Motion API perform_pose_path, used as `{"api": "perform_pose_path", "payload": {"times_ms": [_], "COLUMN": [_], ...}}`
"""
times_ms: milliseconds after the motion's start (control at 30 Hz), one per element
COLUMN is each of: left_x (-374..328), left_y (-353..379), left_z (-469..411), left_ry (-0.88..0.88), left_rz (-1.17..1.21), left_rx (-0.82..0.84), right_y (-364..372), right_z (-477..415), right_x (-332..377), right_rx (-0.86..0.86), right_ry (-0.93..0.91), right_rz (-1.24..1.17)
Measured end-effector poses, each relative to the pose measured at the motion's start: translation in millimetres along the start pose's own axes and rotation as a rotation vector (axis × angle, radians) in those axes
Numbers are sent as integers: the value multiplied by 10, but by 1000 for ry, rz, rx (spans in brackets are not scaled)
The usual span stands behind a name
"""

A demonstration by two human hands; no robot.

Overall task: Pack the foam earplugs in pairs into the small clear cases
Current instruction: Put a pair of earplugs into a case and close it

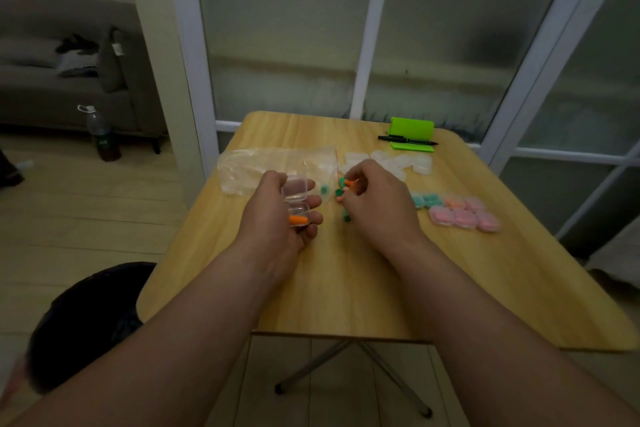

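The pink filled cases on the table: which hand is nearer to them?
Right. The right hand is just left of the pink cases, pinching an orange earplug; the left hand is farther left, holding an open clear case.

Both forearms extended forward, left hand (277,218) curled round open clear case (296,198), right hand (379,204) pinching orange earplug (349,182)

In dim light, white-framed frosted glass doors (287,28) stand beyond the left hand (277,215), a grey sofa (41,87) far to its left on pale plank floor (86,211).
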State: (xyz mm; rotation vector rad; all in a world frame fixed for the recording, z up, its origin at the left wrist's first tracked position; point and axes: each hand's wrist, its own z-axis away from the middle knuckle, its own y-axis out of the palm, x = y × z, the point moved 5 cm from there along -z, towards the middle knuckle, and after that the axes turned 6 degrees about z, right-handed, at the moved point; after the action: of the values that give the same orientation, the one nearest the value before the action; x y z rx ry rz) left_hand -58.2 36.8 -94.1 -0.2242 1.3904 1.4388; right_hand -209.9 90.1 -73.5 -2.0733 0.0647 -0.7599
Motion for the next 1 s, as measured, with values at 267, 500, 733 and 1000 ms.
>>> {"api": "perform_pose_path", "payload": {"times_ms": [267, 500, 733, 1000], "left_x": [113, 279, 381, 355], "left_y": [185, 375, 423, 395], "left_z": [101, 168, 220, 245], "left_ry": [-90, -142, -156, -150], "left_rz": [-19, 6, -9, -32], "left_rx": [38, 161, 204, 213], "right_y": [-506, -482, -482, -487], "right_z": [138, 385, 479, 523], "right_x": [-18, 68, 52, 77], "right_rx": [24, 136, 131, 154], "right_ry": [21, -116, -186, -190], "right_rz": [-367, -254, -64, -92]}}
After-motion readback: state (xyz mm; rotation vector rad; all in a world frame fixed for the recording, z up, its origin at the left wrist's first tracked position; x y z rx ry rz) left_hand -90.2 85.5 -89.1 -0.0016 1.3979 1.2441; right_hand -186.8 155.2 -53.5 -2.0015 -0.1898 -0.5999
